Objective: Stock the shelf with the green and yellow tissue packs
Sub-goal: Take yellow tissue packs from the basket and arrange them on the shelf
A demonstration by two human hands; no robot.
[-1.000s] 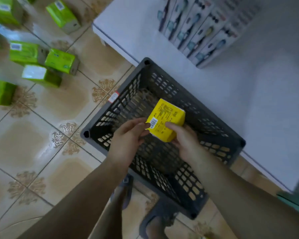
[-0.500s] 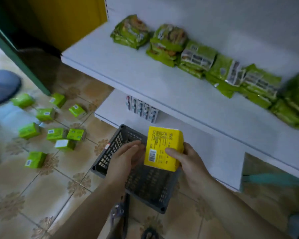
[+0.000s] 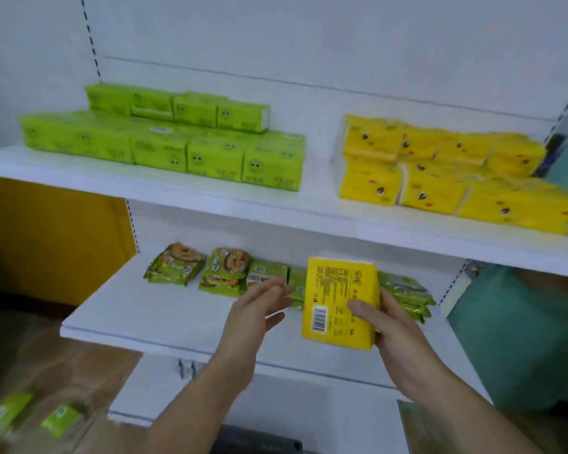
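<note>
A yellow tissue pack point(image 3: 340, 303) is gripped upright by the right hand point(image 3: 395, 326) before the lower shelf point(image 3: 151, 309); the left hand point(image 3: 254, 309) is held open, empty, just beside it. The stacked yellow packs point(image 3: 440, 178) above could be toppled if it is pushed in carelessly.

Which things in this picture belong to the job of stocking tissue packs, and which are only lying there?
Belongs to the job: yellow tissue pack held in the right hand; stacked green packs and stacked yellow packs on the upper shelf; loose green packs on the floor.

Only lying there: green food packets on the lower shelf.
</note>
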